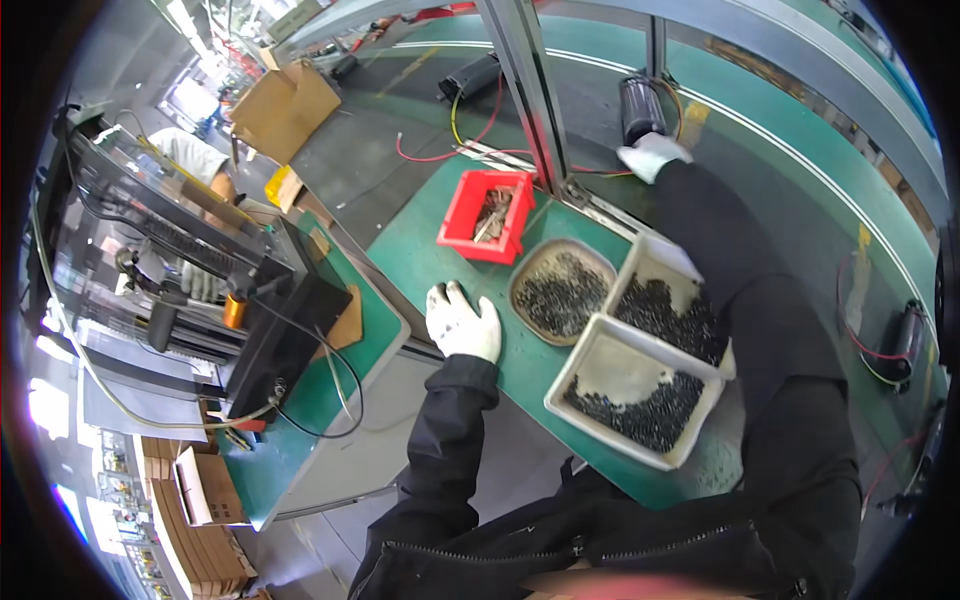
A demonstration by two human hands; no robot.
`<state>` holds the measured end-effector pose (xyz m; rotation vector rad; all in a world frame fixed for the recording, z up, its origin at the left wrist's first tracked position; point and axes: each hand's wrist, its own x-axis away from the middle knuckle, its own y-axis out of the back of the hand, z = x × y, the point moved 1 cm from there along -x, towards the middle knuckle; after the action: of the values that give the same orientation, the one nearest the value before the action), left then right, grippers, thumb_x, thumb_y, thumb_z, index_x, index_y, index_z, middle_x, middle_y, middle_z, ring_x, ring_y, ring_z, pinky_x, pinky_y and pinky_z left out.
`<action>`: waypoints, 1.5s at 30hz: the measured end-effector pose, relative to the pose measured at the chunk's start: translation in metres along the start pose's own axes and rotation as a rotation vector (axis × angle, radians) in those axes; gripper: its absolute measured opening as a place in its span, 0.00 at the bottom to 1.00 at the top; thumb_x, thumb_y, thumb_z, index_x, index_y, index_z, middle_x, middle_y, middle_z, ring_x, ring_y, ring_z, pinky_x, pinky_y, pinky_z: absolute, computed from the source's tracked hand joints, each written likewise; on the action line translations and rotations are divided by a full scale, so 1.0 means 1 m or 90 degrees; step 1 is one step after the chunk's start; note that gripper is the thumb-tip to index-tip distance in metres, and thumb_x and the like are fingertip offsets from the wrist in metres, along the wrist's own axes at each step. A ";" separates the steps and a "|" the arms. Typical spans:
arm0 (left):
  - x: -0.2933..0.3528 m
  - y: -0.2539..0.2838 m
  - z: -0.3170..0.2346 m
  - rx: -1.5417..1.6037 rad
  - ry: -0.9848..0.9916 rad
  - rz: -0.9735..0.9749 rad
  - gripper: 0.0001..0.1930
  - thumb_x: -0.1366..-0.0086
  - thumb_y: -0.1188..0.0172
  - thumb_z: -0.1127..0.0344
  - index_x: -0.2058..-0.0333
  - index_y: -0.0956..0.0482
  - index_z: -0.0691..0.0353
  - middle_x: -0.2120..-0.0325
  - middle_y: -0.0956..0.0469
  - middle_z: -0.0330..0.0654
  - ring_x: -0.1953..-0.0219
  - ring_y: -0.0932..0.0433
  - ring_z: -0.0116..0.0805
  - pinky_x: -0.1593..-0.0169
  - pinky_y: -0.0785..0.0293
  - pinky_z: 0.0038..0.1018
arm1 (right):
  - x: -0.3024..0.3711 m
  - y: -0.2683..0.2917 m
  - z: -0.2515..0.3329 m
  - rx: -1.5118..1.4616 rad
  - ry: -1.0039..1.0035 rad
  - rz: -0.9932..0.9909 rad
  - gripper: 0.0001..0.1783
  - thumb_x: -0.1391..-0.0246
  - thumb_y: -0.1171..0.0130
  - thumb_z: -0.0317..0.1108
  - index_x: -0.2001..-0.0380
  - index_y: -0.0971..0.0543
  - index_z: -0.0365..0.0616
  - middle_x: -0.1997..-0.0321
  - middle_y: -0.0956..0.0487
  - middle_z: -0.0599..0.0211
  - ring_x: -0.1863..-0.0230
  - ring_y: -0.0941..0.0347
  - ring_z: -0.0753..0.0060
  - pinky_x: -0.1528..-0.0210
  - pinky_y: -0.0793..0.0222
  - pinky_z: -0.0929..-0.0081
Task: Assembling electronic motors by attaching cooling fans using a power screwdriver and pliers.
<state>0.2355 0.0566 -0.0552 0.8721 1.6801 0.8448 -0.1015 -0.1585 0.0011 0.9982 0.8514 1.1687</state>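
My left hand [463, 322], in a white glove with darkened fingertips, rests flat on the green tabletop [420, 222] with its fingers spread. Stretched far forward to the right, my white-gloved right hand [655, 156] is at the near end of a black cylinder [641, 108] with wires, which lies on the green conveyor belt. Its fingers look extended, though slightly blurred; whether they touch the cylinder is unclear. Between my arms are a red bin [447, 240] of small metal pieces, a round-cornered tray [519, 307] and two whitish trays [620, 362] [672, 262], all holding small black parts.
A metal frame post [527, 90] rises beyond the red bin. More wired black cylinders lie on the belt, one at the top [470, 77] and one at the right [907, 345]. At left stand a black machine [290, 340] and an open cardboard box [285, 108]; another person works behind the machine.
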 end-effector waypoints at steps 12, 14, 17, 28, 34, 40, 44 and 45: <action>-0.007 -0.021 -0.001 0.001 -0.002 0.000 0.26 0.42 0.42 0.54 0.50 0.27 0.68 0.48 0.30 0.58 0.45 0.31 0.54 0.41 0.36 0.43 | 0.267 0.190 -0.166 0.230 0.005 0.070 0.19 0.57 0.43 0.48 0.73 0.16 0.43 0.75 0.20 0.56 0.70 0.21 0.56 0.63 0.27 0.64; -0.008 -0.021 0.004 0.069 -0.004 0.030 0.26 0.42 0.42 0.55 0.50 0.27 0.67 0.49 0.29 0.58 0.46 0.31 0.52 0.42 0.36 0.42 | 0.316 0.205 -0.187 0.207 0.025 0.063 0.18 0.56 0.44 0.46 0.75 0.18 0.41 0.77 0.22 0.53 0.72 0.22 0.54 0.66 0.28 0.62; -0.009 0.011 0.015 0.237 0.013 0.024 0.22 0.38 0.44 0.60 0.49 0.28 0.70 0.54 0.25 0.54 0.51 0.25 0.44 0.47 0.31 0.35 | 0.362 0.225 -0.200 0.099 -0.006 0.118 0.18 0.53 0.46 0.43 0.81 0.25 0.35 0.83 0.30 0.50 0.79 0.30 0.56 0.72 0.36 0.62; 0.248 0.125 -0.351 0.407 -0.580 0.430 0.35 0.46 0.39 0.50 0.44 0.34 0.68 0.43 0.33 0.56 0.42 0.33 0.49 0.42 0.37 0.40 | 0.396 0.255 -0.273 -0.173 -0.016 0.113 0.17 0.51 0.48 0.30 0.89 0.34 0.34 0.88 0.41 0.78 0.83 0.46 0.88 0.80 0.51 0.75; 0.241 0.046 -0.458 0.297 -0.574 0.438 0.35 0.46 0.40 0.43 0.47 0.28 0.64 0.43 0.36 0.58 0.39 0.38 0.51 0.39 0.41 0.41 | 0.388 0.260 -0.247 -0.186 -0.095 0.044 0.15 0.52 0.46 0.33 0.85 0.27 0.32 0.88 0.35 0.76 0.82 0.41 0.86 0.80 0.47 0.77; 0.242 0.047 -0.458 0.288 -0.603 0.335 0.28 0.46 0.42 0.43 0.56 0.23 0.62 0.58 0.29 0.47 0.52 0.33 0.43 0.51 0.36 0.38 | 0.384 0.269 -0.252 -0.182 -0.090 0.104 0.15 0.54 0.47 0.33 0.87 0.28 0.32 0.89 0.36 0.76 0.84 0.41 0.84 0.81 0.47 0.76; 0.301 0.092 -0.426 0.282 -0.752 0.369 0.24 0.50 0.44 0.46 0.67 0.20 0.62 0.67 0.28 0.44 0.60 0.33 0.43 0.60 0.38 0.34 | 0.390 0.266 -0.246 -0.093 -0.072 0.109 0.16 0.55 0.46 0.33 0.88 0.29 0.32 0.91 0.37 0.67 0.86 0.40 0.80 0.81 0.46 0.73; 0.335 0.091 -0.421 0.243 -0.732 0.378 0.21 0.55 0.43 0.49 0.70 0.20 0.62 0.70 0.28 0.43 0.62 0.32 0.43 0.61 0.38 0.37 | 0.390 0.257 -0.244 -0.071 -0.052 0.096 0.15 0.56 0.46 0.33 0.87 0.28 0.32 0.91 0.37 0.59 0.87 0.38 0.75 0.80 0.44 0.71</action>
<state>-0.2307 0.3395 -0.0316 1.7360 0.5451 0.2261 -0.3340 0.2906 0.1485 1.0237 0.6475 1.2794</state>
